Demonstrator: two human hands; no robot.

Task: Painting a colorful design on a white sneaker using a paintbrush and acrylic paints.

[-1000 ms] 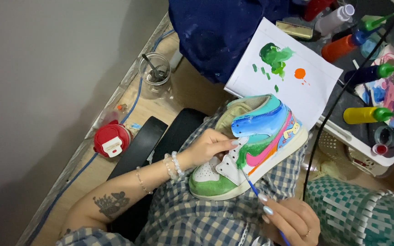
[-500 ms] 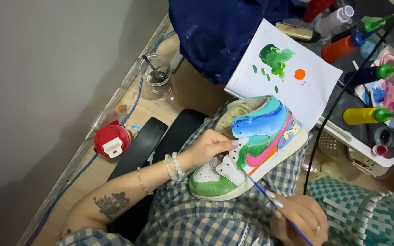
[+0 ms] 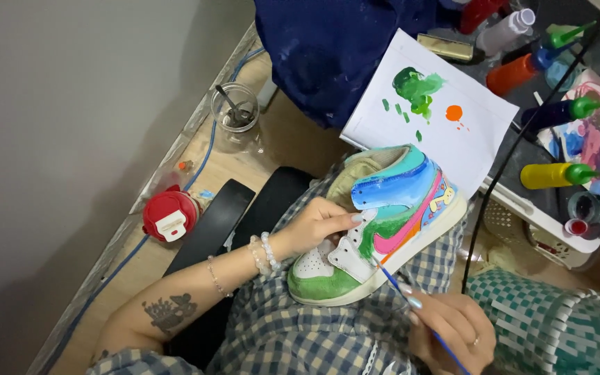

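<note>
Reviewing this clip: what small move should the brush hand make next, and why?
Probably ease the brush tip a touch further along the shoe side. The right hand has the tip at the green-and-white edge there, and the left hand steadies the shoe on the lap.

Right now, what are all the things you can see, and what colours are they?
shoe: one, white with green, blue and pink paint, on the lap
paintbrush: one, blue handle, tip at the shoe's side
paper: one white sheet, green and orange dabs, behind the shoe
paint bottles: several; yellow, dark blue, orange, right side
glass jar: one, clear, on the floor
red lid: one, floor by the wall
left hand: steadies the shoe
right hand: holds the paintbrush
</note>
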